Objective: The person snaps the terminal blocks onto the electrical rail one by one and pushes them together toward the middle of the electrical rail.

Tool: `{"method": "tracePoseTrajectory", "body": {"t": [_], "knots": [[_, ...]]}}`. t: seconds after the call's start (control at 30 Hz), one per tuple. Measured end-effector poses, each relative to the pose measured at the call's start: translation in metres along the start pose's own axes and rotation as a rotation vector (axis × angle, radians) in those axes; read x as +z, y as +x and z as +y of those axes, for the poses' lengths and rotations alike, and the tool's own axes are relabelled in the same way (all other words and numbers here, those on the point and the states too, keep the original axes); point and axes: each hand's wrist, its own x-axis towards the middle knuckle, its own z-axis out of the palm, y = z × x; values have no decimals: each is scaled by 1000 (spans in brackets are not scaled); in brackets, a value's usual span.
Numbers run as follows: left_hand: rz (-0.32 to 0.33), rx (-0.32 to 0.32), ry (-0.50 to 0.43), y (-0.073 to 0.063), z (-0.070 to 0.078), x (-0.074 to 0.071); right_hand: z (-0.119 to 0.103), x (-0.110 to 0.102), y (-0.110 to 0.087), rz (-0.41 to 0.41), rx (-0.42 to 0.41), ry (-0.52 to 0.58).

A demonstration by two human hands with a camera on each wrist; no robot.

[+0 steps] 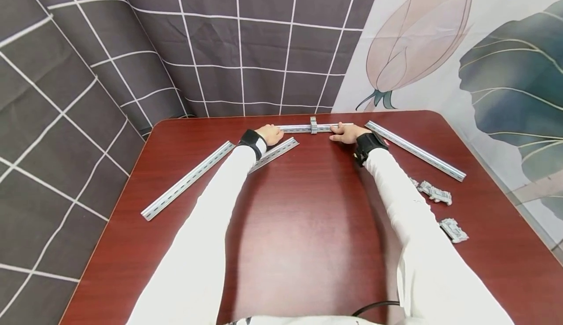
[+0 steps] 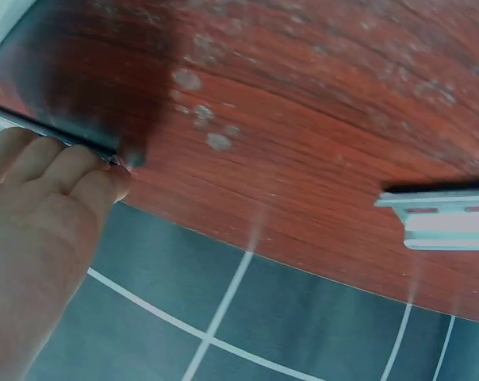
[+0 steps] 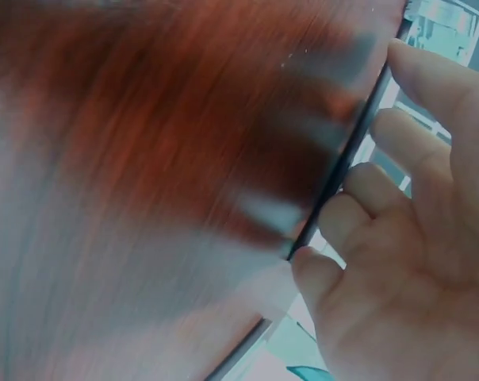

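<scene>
A slotted metal DIN rail (image 1: 295, 129) lies along the far edge of the table. A small grey block (image 1: 313, 125), like a terminal block, sits across it near the middle. My left hand (image 1: 270, 134) grips the rail's left end, its fingers (image 2: 74, 165) curled over the edge in the left wrist view. At the other end, my right hand (image 1: 347, 133) holds the rail. The right wrist view shows bent fingers (image 3: 346, 222) along the rail's dark edge, with that palm facing the camera.
A second rail (image 1: 276, 154) slants beside my left wrist. Longer rails lie at the left (image 1: 189, 181) and right (image 1: 415, 150) of the reddish-brown table (image 1: 303, 227). Grey modules (image 1: 435, 193) and another module (image 1: 454, 230) rest beside my right forearm. A gridded dark cloth (image 1: 264, 46) hangs behind.
</scene>
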Motion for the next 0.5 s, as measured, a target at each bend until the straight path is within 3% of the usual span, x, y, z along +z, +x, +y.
{"method": "tracePoseTrajectory", "body": {"t": [0.1, 0.2, 0.3, 0.5], "knots": [[0, -8, -5, 7, -11, 7, -8, -1, -3, 10, -11, -22], [-28, -17, -16, 5, -16, 5, -10, 0, -1, 12, -14, -30], [-19, -37, -10, -5, -16, -3, -13, 1, 3, 19, -16, -10], [57, -85, 0, -30, -13, -18, -24, -1, 8, 17, -6, -13]]}}
